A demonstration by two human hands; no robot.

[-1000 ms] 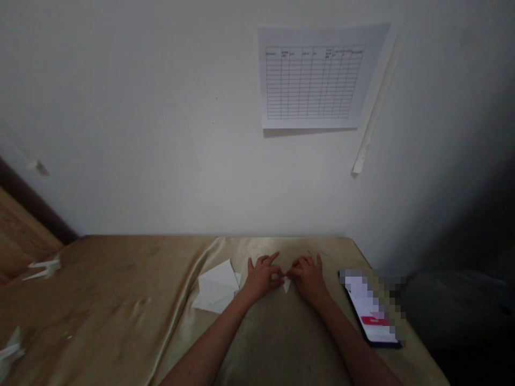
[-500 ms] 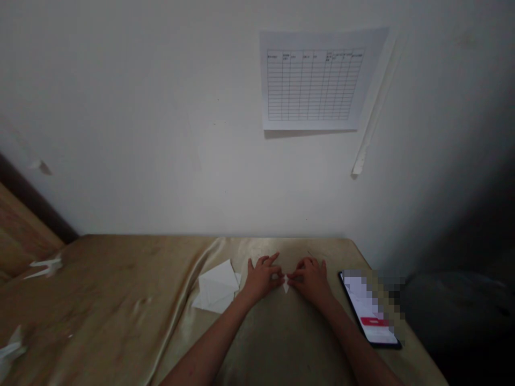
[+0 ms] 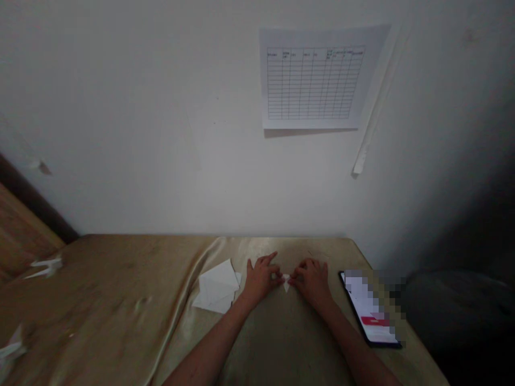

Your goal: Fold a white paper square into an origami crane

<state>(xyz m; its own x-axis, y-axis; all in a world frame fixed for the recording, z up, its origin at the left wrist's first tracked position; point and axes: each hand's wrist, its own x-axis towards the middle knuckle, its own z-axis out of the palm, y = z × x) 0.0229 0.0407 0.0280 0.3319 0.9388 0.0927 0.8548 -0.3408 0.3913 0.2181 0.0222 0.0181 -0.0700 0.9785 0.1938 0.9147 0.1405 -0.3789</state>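
A small folded white paper (image 3: 286, 284) is held between my two hands just above or on the cloth-covered table. My left hand (image 3: 262, 276) pinches its left edge between thumb and index finger, the other fingers raised. On the right edge, my right hand (image 3: 312, 279) pinches it the same way. The paper's pointed lower end faces me, and its upper part is partly covered by fingertips. Left of my left hand lies a loose pile of white paper sheets (image 3: 217, 287).
A phone (image 3: 370, 316) with a lit screen lies on the right of the shiny tan tablecloth (image 3: 281, 348). Folded white paper shapes rest at the far left, one by the back (image 3: 47, 266), another nearer (image 3: 12, 349). A printed table sheet (image 3: 316, 80) hangs on the wall.
My hands have drawn slightly apart, so more of the folded paper shows between the fingertips. Both hands keep their pinch on it. Everything else stays in place.
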